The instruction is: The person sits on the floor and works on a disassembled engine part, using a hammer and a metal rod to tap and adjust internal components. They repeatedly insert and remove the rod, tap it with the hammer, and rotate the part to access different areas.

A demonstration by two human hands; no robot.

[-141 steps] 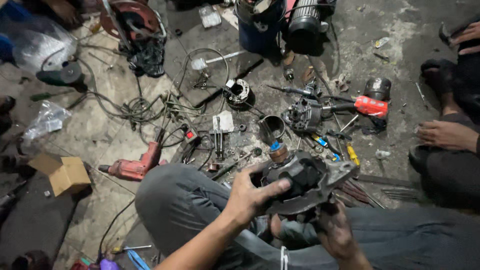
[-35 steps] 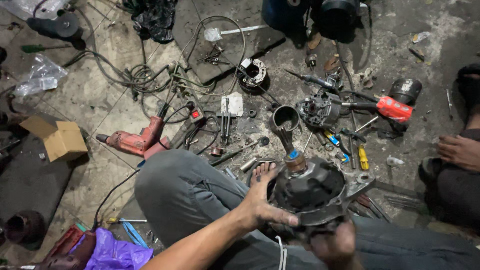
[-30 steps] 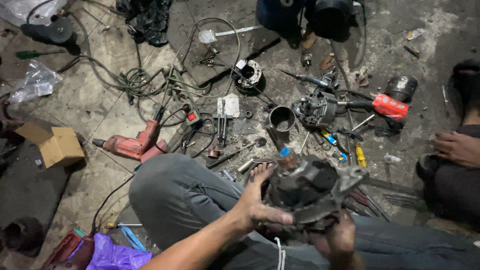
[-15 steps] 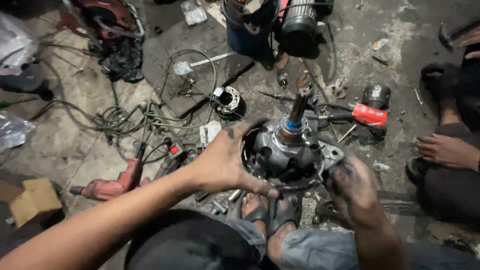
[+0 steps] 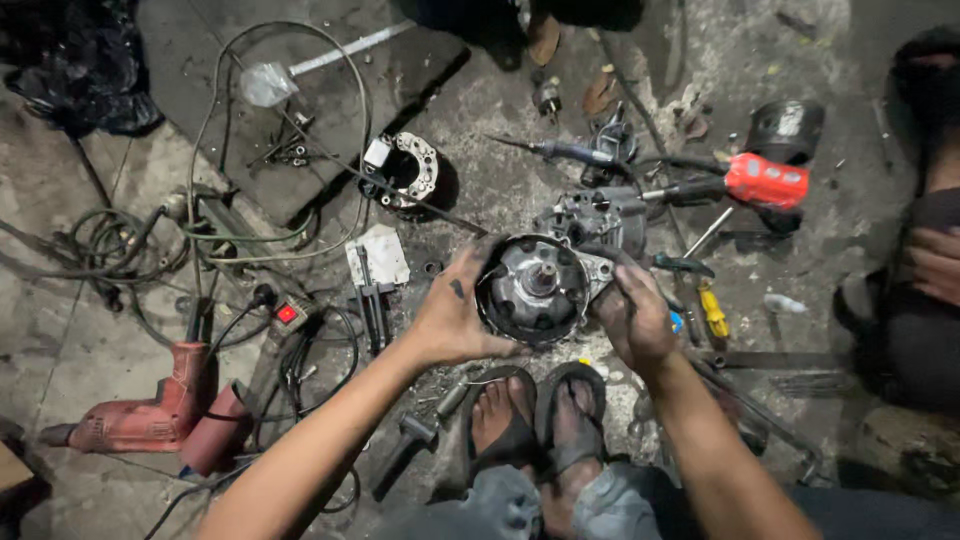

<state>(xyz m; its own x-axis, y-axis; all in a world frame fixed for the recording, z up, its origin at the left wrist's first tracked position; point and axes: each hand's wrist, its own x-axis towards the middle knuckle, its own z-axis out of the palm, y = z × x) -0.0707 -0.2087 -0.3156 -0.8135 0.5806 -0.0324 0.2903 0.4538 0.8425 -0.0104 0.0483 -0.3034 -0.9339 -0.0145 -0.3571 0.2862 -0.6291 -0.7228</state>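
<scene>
A round greasy metal motor housing [image 5: 532,290] with a short shaft at its centre stands on the concrete floor just beyond my sandalled feet [image 5: 540,420]. My left hand [image 5: 452,315] grips its left rim, fingers curled over the top edge. My right hand [image 5: 632,315] clasps its right side. A second grey metal casing [image 5: 600,215] lies just behind it.
A red power drill [image 5: 140,415] lies lower left among coiled cables [image 5: 120,240]. A ring-shaped part [image 5: 405,170], a red-handled tool [image 5: 765,180], screwdrivers [image 5: 712,310] and small tools litter the floor. Another person's hand [image 5: 935,262] rests at the right edge.
The housing has gone from my lap down to the floor in front of my feet. My view has tilted closer, and both hands stay on the housing.
</scene>
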